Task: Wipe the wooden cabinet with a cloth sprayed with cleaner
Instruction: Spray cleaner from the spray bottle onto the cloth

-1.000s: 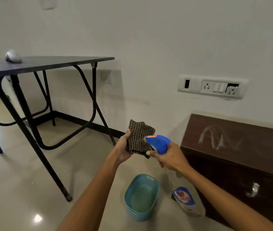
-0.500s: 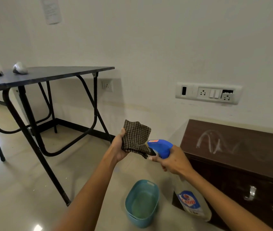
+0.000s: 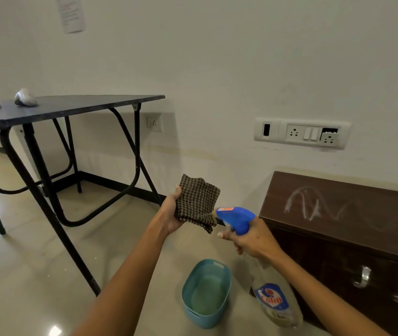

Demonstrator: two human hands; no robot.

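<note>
Where the far wall runs off to the left, a black folding table (image 3: 71,107) stands on the glossy floor (image 3: 23,275), with a pale rounded object (image 3: 25,97) on its top.

Centre: left hand (image 3: 171,212) grips a folded brown checked cloth (image 3: 196,202) and holds it upright in the air. Below it, a teal plastic tub (image 3: 206,293) sits on the floor, open side up.

Just right of the cloth: right hand (image 3: 253,241) is curled round the neck of a clear spray bottle (image 3: 275,301), forefinger out at the trigger. Blue nozzle head (image 3: 235,218) points at the cloth; touching it or just short, cannot tell.

White switch panel (image 3: 301,133) on the wall above.

Right: dark wooden cabinet (image 3: 351,229) against the wall, white squiggly smear (image 3: 314,202) on its top, metal handles (image 3: 363,277) on its front.
</note>
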